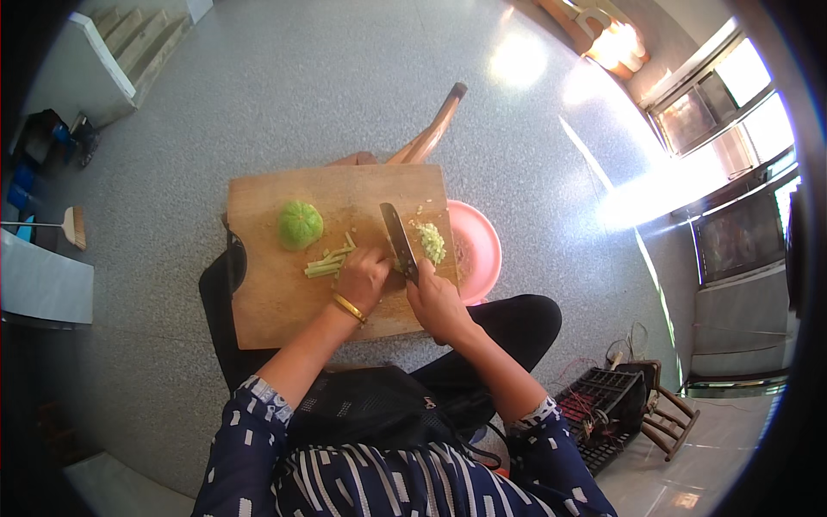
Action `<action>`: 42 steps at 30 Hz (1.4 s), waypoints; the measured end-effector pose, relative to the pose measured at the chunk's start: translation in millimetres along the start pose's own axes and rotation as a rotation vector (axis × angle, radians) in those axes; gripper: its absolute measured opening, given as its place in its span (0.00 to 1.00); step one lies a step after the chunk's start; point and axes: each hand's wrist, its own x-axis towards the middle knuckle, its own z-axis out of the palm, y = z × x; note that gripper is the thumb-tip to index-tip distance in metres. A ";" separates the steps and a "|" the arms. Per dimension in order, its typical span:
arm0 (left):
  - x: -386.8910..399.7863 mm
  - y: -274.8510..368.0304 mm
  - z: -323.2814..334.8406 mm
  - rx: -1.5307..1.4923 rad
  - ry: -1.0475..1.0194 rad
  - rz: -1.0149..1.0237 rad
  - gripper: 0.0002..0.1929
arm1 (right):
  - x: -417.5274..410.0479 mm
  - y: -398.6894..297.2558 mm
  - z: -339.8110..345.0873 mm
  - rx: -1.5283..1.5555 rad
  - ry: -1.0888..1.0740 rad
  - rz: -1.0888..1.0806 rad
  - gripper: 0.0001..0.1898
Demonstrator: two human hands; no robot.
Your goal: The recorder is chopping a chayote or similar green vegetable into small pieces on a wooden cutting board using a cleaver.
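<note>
A wooden cutting board (271, 310) lies before me. My right hand (436, 300) grips the handle of a kitchen knife (398, 236), its dark blade pointing away from me. Close to the blade's left side, my left hand (365, 274) has its fingers curled down over pale green vegetable strips (326, 265); what lies under the fingers is hidden. Right of the knife sits a small heap of diced pale green vegetable (431, 243). A round green squash-like vegetable (300, 225) rests at the board's left, its underside out of sight.
A pink plastic basin (481, 245) stands partly beneath the board's right edge. Behind the board, a curved wooden leg (434, 132) sticks out over the speckled floor (310, 84). Lower right are a black plastic crate (604, 407) with wires and a small wooden stool (669, 420).
</note>
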 end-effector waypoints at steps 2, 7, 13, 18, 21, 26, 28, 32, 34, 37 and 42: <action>0.4 0.4 -1.0 -0.003 0.012 0.003 0.05 | 4.4 -2.9 -3.5 -0.022 0.018 -0.023 0.11; 0.1 -1.7 1.8 0.007 0.086 0.036 0.05 | 1.1 -3.9 -4.8 -0.066 -0.076 0.049 0.10; -1.4 -0.1 1.4 0.059 0.078 0.039 0.05 | -33.8 9.2 -8.0 -0.057 -0.081 0.075 0.11; -1.3 -1.3 2.6 0.097 0.104 0.078 0.05 | -42.2 7.4 -17.9 -0.045 -0.056 0.034 0.11; -1.1 0.6 2.6 0.114 0.109 0.091 0.06 | -43.0 5.6 -18.0 -0.051 -0.058 0.036 0.11; -2.1 0.8 3.7 0.110 0.102 0.049 0.06 | -39.2 1.3 -16.8 0.018 -0.131 0.104 0.11; -1.6 0.8 3.9 0.144 0.084 0.032 0.04 | -35.3 0.5 -18.0 -0.015 -0.106 0.047 0.10; -0.7 2.8 2.6 0.131 0.081 0.036 0.05 | -18.0 9.2 -4.0 -0.024 -0.038 -0.048 0.09; -1.0 2.9 1.3 0.137 0.092 0.045 0.07 | -11.1 4.4 -1.3 -0.030 -0.021 -0.041 0.09; -3.5 1.5 3.4 0.145 0.107 0.076 0.07 | -12.3 3.1 -4.5 -0.007 0.001 -0.012 0.10; -8.9 3.3 2.4 0.043 0.062 0.006 0.06 | -31.6 -7.6 -19.1 0.010 -0.021 0.059 0.11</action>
